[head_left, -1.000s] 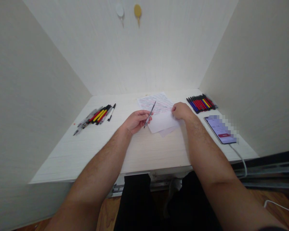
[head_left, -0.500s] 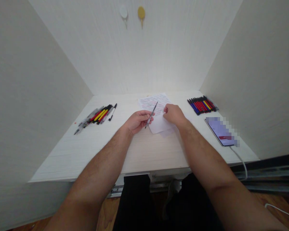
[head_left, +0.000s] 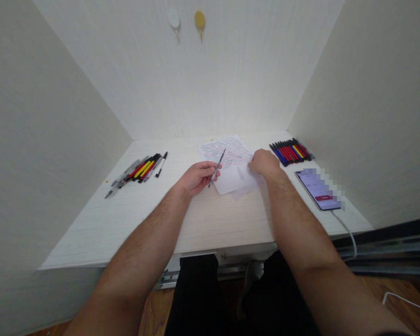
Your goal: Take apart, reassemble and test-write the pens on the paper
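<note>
A thin, clear-barrelled pen [head_left: 217,168] is held slantwise in my left hand [head_left: 200,178], its dark tip pointing up and away. Beneath and beyond it lie sheets of paper [head_left: 227,154] covered in coloured scribbled lines, with a blank white part [head_left: 229,180] nearer to me. My right hand [head_left: 265,162] is closed at the right edge of the papers, fingertips against the sheet; whether it pinches the paper or something small is hidden.
At the left lies a loose pile of pens [head_left: 136,171], with a white-and-black pen [head_left: 161,164] beside it. A row of pens [head_left: 291,151] sits at the back right, behind a phone [head_left: 317,189] with a white cable [head_left: 346,229]. Walls enclose three sides.
My right hand has moved right, from over the papers to their right edge, and the near part of the paper shows more. My left hand still holds the pen.
</note>
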{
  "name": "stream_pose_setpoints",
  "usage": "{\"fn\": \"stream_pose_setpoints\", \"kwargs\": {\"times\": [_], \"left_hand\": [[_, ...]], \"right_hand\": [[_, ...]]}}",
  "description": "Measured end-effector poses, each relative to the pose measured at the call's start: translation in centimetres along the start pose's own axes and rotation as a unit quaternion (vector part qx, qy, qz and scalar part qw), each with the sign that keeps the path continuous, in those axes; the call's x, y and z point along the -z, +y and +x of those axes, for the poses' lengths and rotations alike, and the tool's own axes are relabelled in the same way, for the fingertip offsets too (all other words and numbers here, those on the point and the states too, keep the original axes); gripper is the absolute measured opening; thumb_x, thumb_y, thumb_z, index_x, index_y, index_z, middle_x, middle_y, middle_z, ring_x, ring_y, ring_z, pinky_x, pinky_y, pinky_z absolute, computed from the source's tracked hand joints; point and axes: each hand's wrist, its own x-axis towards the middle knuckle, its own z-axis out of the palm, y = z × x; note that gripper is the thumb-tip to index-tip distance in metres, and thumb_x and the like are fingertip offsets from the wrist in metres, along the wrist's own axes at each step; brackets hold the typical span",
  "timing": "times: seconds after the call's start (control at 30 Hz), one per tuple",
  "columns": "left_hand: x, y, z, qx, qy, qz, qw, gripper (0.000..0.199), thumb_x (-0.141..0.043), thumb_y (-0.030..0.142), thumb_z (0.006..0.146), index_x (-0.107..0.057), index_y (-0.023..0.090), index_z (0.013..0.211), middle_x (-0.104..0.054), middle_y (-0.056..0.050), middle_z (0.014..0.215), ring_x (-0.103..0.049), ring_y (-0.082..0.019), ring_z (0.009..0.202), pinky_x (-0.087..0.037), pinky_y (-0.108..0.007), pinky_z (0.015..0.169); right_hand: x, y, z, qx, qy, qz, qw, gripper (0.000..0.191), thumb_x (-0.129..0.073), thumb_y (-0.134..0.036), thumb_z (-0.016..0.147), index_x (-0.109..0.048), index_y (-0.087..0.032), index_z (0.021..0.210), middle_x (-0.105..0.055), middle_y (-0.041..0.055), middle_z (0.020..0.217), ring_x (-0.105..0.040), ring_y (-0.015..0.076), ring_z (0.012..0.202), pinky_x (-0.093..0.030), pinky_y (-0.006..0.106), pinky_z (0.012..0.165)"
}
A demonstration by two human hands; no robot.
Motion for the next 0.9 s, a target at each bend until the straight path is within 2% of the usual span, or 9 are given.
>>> {"fn": "stream_pose_setpoints", "kwargs": {"times": [0.2, 0.5, 0.63, 0.73, 0.8, 0.83, 0.9], "left_hand": [[-0.1, 0.0, -0.1, 0.001, -0.005, 0.002, 1.0, 0.025, -0.078, 0.018, 0.069, -0.072, 0.008, 0.092, -0.069, -0.006, 0.071, -0.061, -0.01, 0.059, -0.049, -0.019, 0.058], [0.3, -0.3, 0.1, 0.007, -0.008, 0.016, 1.0, 0.026, -0.077, 0.018, 0.071, -0.071, 0.009, 0.094, -0.068, -0.006, 0.073, -0.061, -0.01, 0.059, -0.046, -0.019, 0.054], [0.4, -0.3, 0.2, 0.011, -0.004, 0.014, 1.0, 0.027, -0.078, 0.017, 0.07, -0.071, 0.009, 0.094, -0.068, -0.006, 0.074, -0.061, -0.01, 0.059, -0.046, -0.019, 0.053], [0.4, -0.3, 0.1, 0.01, -0.008, 0.012, 1.0, 0.026, -0.078, 0.017, 0.07, -0.071, 0.009, 0.094, -0.069, -0.006, 0.074, -0.062, -0.01, 0.06, -0.047, -0.019, 0.055], [0.3, -0.4, 0.1, 0.01, -0.01, 0.014, 1.0, 0.026, -0.078, 0.018, 0.069, -0.071, 0.009, 0.093, -0.069, -0.007, 0.073, -0.062, -0.01, 0.06, -0.047, -0.019, 0.055], [0.3, -0.4, 0.1, 0.011, -0.011, 0.015, 1.0, 0.026, -0.078, 0.018, 0.069, -0.071, 0.009, 0.093, -0.069, -0.007, 0.073, -0.062, -0.01, 0.06, -0.046, -0.019, 0.055], [0.2, -0.5, 0.1, 0.015, -0.015, 0.019, 1.0, 0.027, -0.079, 0.019, 0.069, -0.071, 0.009, 0.092, -0.069, -0.007, 0.073, -0.061, -0.01, 0.059, -0.046, -0.019, 0.054]], "right_hand": [[-0.7, -1.0, -0.4, 0.01, -0.026, -0.01, 1.0, 0.034, -0.064, -0.019, 0.081, -0.07, -0.007, 0.112, -0.068, 0.0275, 0.11, -0.068, 0.0347, 0.104, -0.054, 0.039, 0.084], [-1.2, -0.7, 0.0, 0.052, -0.044, 0.0, 0.998, 0.033, -0.066, -0.016, 0.075, -0.071, -0.009, 0.107, -0.071, 0.024, 0.103, -0.069, 0.0355, 0.1, -0.054, 0.042, 0.082], [-1.6, -0.4, 0.5, 0.044, -0.031, 0.02, 0.998, 0.028, -0.066, -0.013, 0.071, -0.072, -0.008, 0.099, -0.071, 0.0244, 0.1, -0.069, 0.0347, 0.096, -0.054, 0.041, 0.08], [-1.5, -0.3, 0.9, 0.034, 0.021, 0.111, 0.993, 0.014, -0.065, -0.012, 0.073, -0.072, -0.01, 0.085, -0.072, 0.0193, 0.093, -0.069, 0.0276, 0.091, -0.052, 0.036, 0.08], [-1.1, -0.6, 0.9, 0.034, 0.056, 0.255, 0.965, 0.008, -0.063, -0.014, 0.076, -0.07, -0.013, 0.08, -0.071, 0.0119, 0.084, -0.067, 0.02, 0.08, -0.051, 0.029, 0.073], [-0.9, -0.9, 0.8, 0.036, 0.061, 0.344, 0.936, 0.006, -0.063, -0.015, 0.076, -0.068, -0.014, 0.08, -0.07, 0.0081, 0.079, -0.064, 0.0164, 0.073, -0.05, 0.026, 0.066], [-0.4, -1.5, 0.3, 0.048, 0.038, 0.513, 0.856, 0.006, -0.064, -0.018, 0.077, -0.065, -0.016, 0.082, -0.064, 0.0015, 0.071, -0.057, 0.0109, 0.061, -0.044, 0.022, 0.054]]}}
